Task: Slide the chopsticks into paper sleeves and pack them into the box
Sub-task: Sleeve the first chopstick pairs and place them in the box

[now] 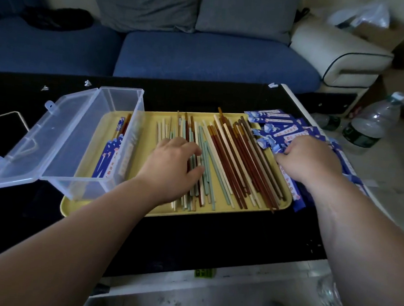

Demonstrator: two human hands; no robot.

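A yellow tray (151, 119) on the black table carries several loose chopsticks (228, 159) in cream, pale green and brown. My left hand (172, 163) lies on the green and cream ones, its fingers and thumb curled round a few. A heap of blue paper sleeves (282, 129) lies by the tray's right edge. My right hand (310, 161) is on that heap, fingers pinching a sleeve. The clear plastic box (118, 115) stands on the tray's left end with its lid (28, 143) swung open to the left. Several sleeved chopsticks (112, 155) lie inside it.
A blue sofa with grey cushions runs behind the table. On the floor at right stand a large water bottle (371, 124) and a smaller dark one (331, 122). Small white scraps (87, 83) lie on the table's far left. The table's right edge is just beyond the sleeves.
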